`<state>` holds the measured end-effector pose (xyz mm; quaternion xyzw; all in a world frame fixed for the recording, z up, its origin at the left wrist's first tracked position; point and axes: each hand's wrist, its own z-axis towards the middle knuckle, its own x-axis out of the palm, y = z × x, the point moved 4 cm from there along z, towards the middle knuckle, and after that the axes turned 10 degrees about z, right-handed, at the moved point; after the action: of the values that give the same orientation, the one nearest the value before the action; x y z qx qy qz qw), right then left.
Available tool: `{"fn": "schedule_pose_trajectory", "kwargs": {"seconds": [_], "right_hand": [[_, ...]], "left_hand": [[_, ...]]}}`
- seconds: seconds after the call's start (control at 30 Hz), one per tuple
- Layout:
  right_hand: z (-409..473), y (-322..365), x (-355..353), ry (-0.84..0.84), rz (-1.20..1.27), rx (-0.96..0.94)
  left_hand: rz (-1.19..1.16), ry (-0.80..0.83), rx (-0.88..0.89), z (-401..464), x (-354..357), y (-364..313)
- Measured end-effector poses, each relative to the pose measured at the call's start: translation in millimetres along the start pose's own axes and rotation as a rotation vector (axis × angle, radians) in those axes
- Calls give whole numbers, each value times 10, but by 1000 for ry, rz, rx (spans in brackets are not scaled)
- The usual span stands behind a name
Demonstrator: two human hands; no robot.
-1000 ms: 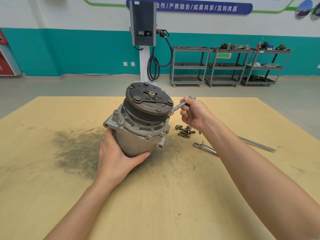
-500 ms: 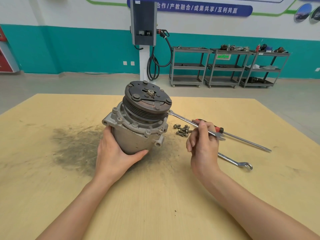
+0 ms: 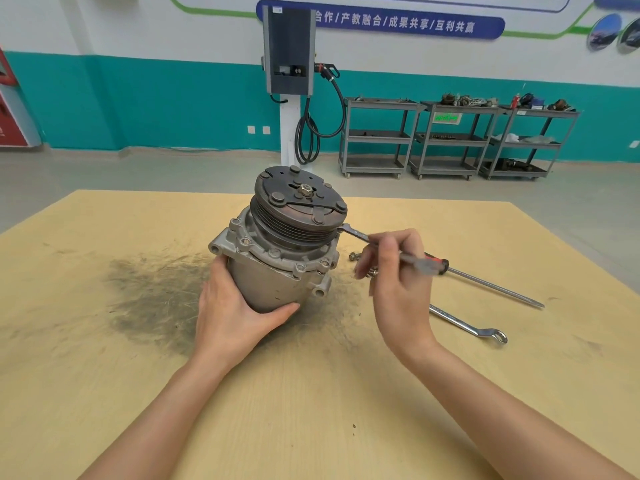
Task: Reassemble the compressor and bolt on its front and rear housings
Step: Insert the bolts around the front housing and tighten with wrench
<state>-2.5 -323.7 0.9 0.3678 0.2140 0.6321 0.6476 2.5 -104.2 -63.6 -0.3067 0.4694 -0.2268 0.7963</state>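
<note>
While standing tilted on the yellow wooden table [image 3: 104, 393], beside a dark smear of grime [image 3: 152, 299], being steadied: the compressor [image 3: 280, 244], pulley end up and leaning away. Cupping its grey body from below and the near side, the left hand [image 3: 235, 317], fingers and thumb curled round the casing. Pinching a slim wrench [image 3: 356, 234] between curled fingertips, the right hand [image 3: 398, 282], wrench head reaching in under the pulley at the housing flange. Lying flat to the right: a red-handled screwdriver [image 3: 485, 282] and a second spanner [image 3: 467, 327]. Showing just behind the right fingers, loose bolts [image 3: 353, 256], partly hidden.
</note>
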Motion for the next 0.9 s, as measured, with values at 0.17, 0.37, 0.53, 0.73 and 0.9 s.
{"fn": "schedule_pose_trajectory", "kwargs": {"seconds": [0.17,0.37,0.53,0.73,0.9], "right_hand": [[159,2,-23,-80,9,8],[65,-74,-20,-114,98,26],[68,-177,-77,-205,229,174],[228,-377,-162,-336,514,573],[366,-528,-149,-378,637,908]], "left_hand": [[-1,-6,12,-2,-12,-1],[-2,4,13,-7,-8,9],[-7,6,14,-3,-7,4],[-11,6,20,-2,-6,0],[-12,15,19,0,3,-4]]}}
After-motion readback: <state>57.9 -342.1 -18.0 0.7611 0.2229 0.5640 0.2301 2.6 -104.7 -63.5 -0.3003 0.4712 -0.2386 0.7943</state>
